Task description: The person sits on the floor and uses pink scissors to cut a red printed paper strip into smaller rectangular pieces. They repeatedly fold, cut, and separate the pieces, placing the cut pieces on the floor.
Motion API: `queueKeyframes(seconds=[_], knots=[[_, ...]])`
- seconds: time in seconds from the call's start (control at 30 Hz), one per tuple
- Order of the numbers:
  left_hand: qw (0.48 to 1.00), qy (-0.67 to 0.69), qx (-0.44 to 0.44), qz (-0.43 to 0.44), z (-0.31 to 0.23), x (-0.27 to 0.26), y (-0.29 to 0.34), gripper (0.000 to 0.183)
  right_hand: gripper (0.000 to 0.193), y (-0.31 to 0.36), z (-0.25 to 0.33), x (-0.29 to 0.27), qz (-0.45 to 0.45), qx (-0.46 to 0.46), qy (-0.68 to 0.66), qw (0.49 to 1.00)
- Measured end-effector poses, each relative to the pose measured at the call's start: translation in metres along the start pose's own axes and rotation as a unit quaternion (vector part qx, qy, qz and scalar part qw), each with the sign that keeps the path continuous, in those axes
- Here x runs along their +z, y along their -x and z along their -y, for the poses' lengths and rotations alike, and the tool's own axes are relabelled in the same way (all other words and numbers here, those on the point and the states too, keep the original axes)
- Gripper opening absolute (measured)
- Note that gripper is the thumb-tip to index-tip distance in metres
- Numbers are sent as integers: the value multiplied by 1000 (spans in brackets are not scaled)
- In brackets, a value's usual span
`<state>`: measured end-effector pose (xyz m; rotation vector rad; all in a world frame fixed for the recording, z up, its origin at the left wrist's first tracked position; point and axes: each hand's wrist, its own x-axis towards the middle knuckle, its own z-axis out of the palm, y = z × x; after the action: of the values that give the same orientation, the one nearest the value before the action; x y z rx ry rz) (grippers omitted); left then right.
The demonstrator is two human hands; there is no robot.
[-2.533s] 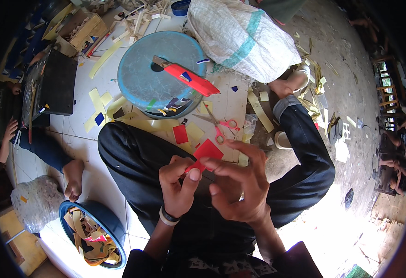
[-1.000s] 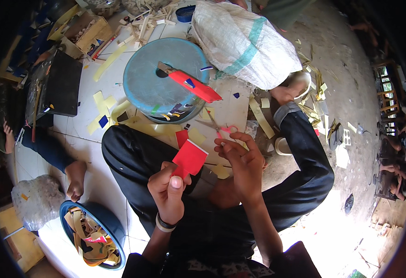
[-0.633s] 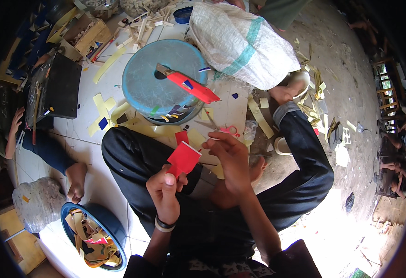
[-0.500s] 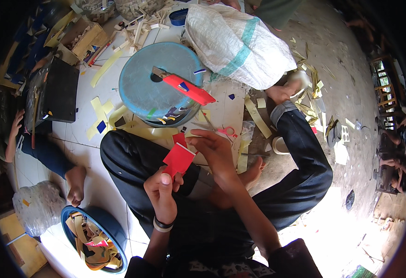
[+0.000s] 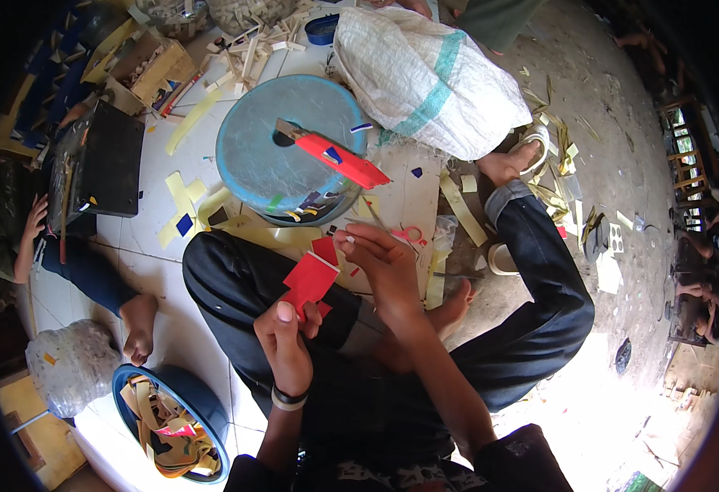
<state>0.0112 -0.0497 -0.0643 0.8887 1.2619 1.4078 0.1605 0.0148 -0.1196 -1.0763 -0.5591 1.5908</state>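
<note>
My left hand (image 5: 288, 348) is closed on a folded red piece (image 5: 310, 280), pinching its lower end. The piece looks like thin sheet and has a white strip along its upper edge. To the right of it, my right hand (image 5: 385, 264) has its fingertips pinched together just above that edge. A tiny pale spot shows at the fingertips; whether it is a scrap or a nail is unclear. Beyond my hands, a red-handled cutter knife (image 5: 339, 158) lies on an upturned blue-grey tub (image 5: 244, 139). Scissors with pink handles (image 5: 411, 235) lie partly hidden behind my right hand.
A white woven sack (image 5: 425, 82) lies beyond the tub. Yellow paper strips (image 5: 183, 201) are scattered on the tiles. At lower left stands a blue basin (image 5: 216, 410) of offcuts, near a plastic bag (image 5: 72, 365). Another person's foot (image 5: 138, 324) and a black box (image 5: 109, 164) are at left.
My right hand has shifted slightly, and the pale strip seen at its fingertips earlier no longer shows clearly. The red piece has tilted a little in my left hand. The whole view has shifted slightly.
</note>
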Motion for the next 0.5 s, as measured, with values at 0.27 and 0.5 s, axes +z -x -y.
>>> queueKeyframes(seconds=[0.27, 0.5], knots=[[998, 34, -39, 41, 0, 5, -1, 59, 20, 23, 18, -7, 42, -20, 23, 999], [997, 26, -39, 66, -4, 7, -2, 60, 48, 30, 25, -19, 59, 19, 94, 994]])
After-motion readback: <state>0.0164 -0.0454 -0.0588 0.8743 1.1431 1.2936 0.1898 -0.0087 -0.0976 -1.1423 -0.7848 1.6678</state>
